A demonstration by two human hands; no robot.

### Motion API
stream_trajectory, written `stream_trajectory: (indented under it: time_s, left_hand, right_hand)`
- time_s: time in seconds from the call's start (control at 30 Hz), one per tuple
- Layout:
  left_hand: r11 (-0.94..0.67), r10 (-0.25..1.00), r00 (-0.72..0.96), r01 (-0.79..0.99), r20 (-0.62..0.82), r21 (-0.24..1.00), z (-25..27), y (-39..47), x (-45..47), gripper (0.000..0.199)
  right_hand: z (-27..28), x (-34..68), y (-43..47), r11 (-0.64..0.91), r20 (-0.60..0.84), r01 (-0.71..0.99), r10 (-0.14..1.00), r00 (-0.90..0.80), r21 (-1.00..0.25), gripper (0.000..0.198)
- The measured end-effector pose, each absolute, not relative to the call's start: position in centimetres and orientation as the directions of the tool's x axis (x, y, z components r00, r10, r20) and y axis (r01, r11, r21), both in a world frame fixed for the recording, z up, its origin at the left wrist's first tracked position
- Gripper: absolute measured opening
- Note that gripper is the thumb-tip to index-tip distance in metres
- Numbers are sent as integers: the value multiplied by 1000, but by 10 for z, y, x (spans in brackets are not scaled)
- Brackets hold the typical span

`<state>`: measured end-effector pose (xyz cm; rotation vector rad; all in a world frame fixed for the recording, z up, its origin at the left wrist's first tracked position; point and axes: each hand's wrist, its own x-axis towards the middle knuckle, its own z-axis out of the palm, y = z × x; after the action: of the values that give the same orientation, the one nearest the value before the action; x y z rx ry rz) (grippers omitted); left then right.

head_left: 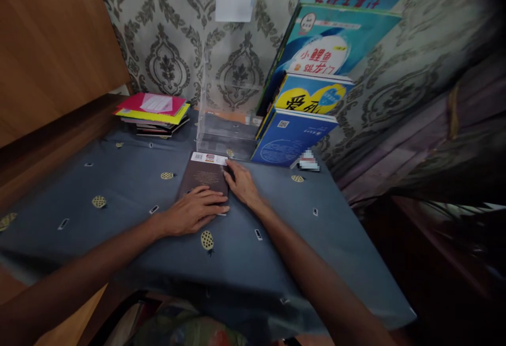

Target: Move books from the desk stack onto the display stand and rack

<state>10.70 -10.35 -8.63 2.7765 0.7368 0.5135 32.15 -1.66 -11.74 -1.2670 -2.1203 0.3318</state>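
A dark brown book (pixel 203 173) lies flat on the table, its upper edge a white strip with a barcode and a red mark. Across its lower part rests my left hand (pixel 196 209), fingers stretched out and pressing on nothing but the cover. At the book's right side is my right hand (pixel 242 181), fingertips touching the edge near the upper corner, the fingers loosely extended. Just behind the book stands a clear acrylic rack (pixel 229 143); its left part shows no books, while its right part holds several upright books, the front one a blue book (pixel 294 138).
A stack of books (pixel 154 111) with pink and yellow on top lies at the back left. Behind the blue one stand a yellow-and-blue book (pixel 312 96) and a teal book (pixel 336 38). A patterned cloth (pixel 130 193) covers the table. A curtain (pixel 411 140) hangs at right.
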Motion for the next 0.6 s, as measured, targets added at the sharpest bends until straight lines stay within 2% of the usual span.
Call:
stream_trajectory:
  time_s: [0.6]
  left_hand:
    - [-840,535,742,516,403,165,-99,-102,106,35]
  right_hand:
    - [-108,310,-90,514,420,704,847,-326,-490,43]
